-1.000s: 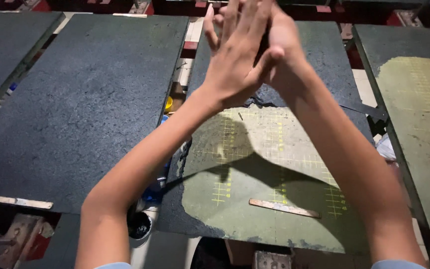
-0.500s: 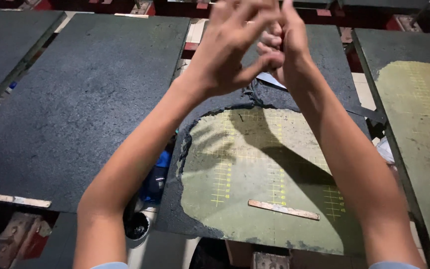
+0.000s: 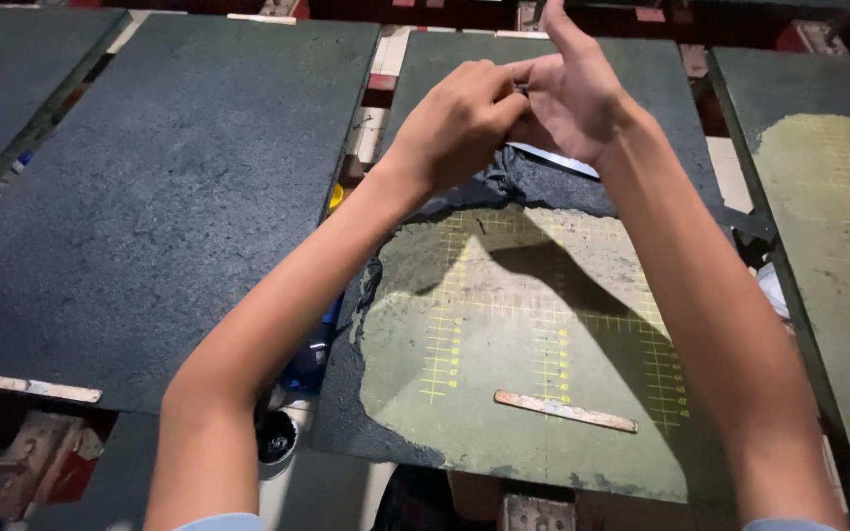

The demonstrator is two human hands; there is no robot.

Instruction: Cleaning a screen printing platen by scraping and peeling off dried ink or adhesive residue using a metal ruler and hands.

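A: What has moved since a second ago?

B: Both hands have come down from raised, pressed palm to palm, to the far edge of the peeled patch. The left hand (image 3: 459, 123) is now curled shut, pinching the dark rubbery coating (image 3: 533, 182) where it lifts off the green gridded mat (image 3: 533, 324).

A: And the right?

B: The right hand (image 3: 573, 93) sits against the left, thumb up, fingers closed near the same lifted edge beside a pale scrap (image 3: 553, 157); whether it grips anything I cannot tell.

A: Anything else?

B: A flat wooden stick (image 3: 565, 411) lies on the bared mat, well apart, and the surface (image 3: 150, 197) alongside remains fully coated.
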